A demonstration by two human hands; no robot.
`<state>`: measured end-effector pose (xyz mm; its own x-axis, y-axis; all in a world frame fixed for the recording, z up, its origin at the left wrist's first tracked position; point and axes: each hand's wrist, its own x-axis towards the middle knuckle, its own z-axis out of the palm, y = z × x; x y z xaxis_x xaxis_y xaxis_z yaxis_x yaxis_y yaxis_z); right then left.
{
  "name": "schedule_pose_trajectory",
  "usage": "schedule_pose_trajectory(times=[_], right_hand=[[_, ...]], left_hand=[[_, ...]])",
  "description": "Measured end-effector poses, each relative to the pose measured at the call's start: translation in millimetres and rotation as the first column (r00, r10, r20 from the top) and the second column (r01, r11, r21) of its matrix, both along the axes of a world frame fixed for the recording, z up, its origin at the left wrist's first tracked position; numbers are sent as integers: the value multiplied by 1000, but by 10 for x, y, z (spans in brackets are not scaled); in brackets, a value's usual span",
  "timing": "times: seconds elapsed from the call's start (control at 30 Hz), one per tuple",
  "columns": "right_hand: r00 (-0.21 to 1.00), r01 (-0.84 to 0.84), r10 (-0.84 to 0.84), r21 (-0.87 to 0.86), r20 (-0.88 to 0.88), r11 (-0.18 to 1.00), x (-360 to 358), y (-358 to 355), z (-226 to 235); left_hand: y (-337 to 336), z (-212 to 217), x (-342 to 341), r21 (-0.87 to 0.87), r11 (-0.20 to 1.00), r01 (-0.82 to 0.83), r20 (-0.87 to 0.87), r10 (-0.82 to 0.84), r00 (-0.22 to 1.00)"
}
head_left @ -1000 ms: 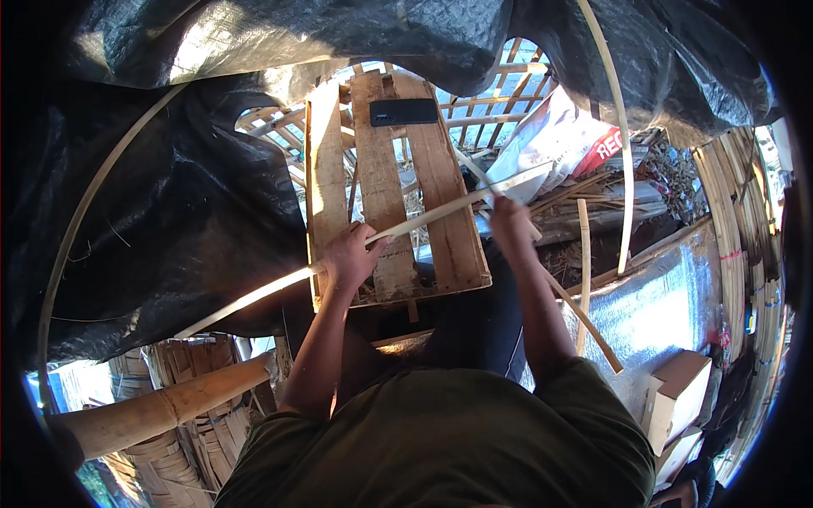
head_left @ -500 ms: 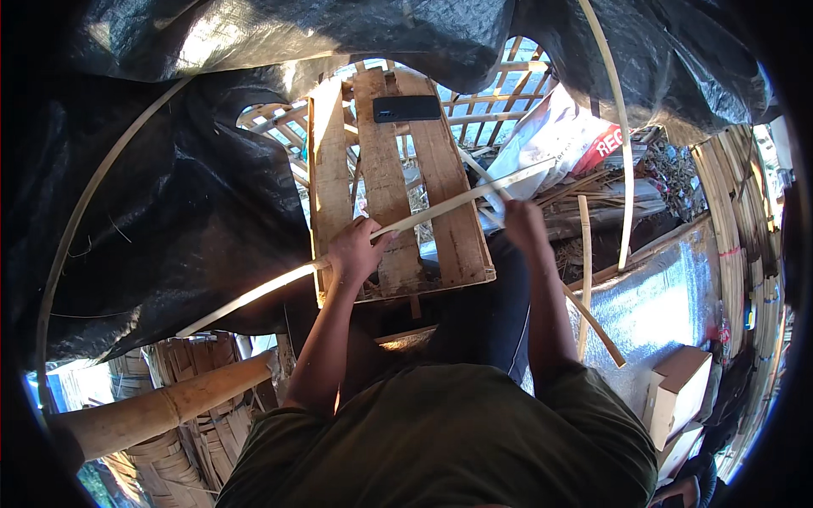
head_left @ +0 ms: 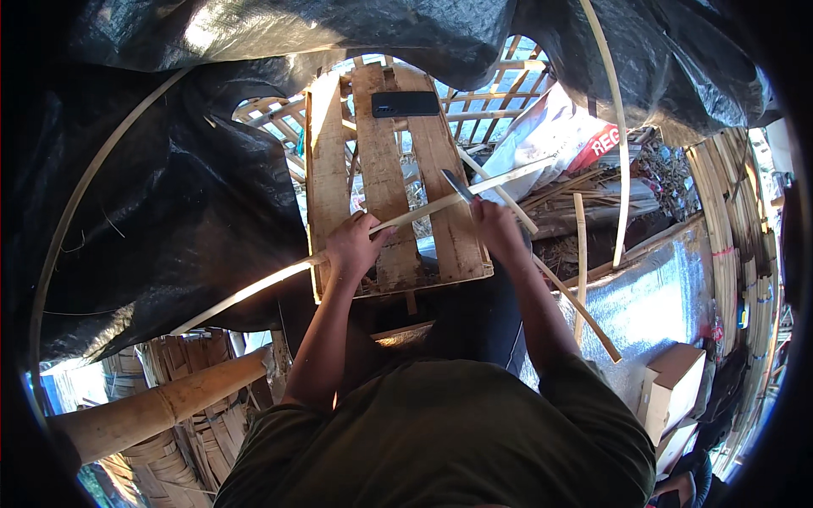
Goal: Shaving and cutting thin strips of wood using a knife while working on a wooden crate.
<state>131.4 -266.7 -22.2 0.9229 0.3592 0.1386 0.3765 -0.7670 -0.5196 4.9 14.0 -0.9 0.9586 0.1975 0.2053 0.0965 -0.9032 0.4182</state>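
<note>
My left hand grips a long pale bamboo strip that runs from the lower left up across a wooden slat board toward the right. My right hand holds a knife whose blade rests against the strip just above the hand. The board lies across my lap, tilted away from me. A dark flat phone lies on the far end of the board.
Black plastic sheeting hangs at the left and top. A thick bamboo pole lies at the lower left. Loose bamboo strips and a white sack sit at the right, with cardboard boxes at the lower right.
My right hand with the knife has slid left along the strip, closer to my left hand. The strip has shifted slightly; the board stays put.
</note>
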Motion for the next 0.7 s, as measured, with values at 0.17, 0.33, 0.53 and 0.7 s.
schedule_pose_trajectory(times=[0.17, 0.33, 0.53, 0.7], right_hand=[[938, 347, -347, -6, 17, 938, 372, -277, -152], [904, 424, -426, -66, -30, 903, 1000, -823, -228], [899, 437, -438, -111, 20, 892, 1211, -806, -254], [909, 403, -416, -179, -39, 897, 1036, -786, -291]], left_hand=[[0, -11, 2, 1, 1000, -5, -6, 5, 1000], [5, -28, -2, 16, 1000, 17, 34, -17, 999], [6, -31, 12, 11, 1000, 16, 48, -16, 999], [-2, -36, 4, 84, 996, 16, 58, -21, 998]])
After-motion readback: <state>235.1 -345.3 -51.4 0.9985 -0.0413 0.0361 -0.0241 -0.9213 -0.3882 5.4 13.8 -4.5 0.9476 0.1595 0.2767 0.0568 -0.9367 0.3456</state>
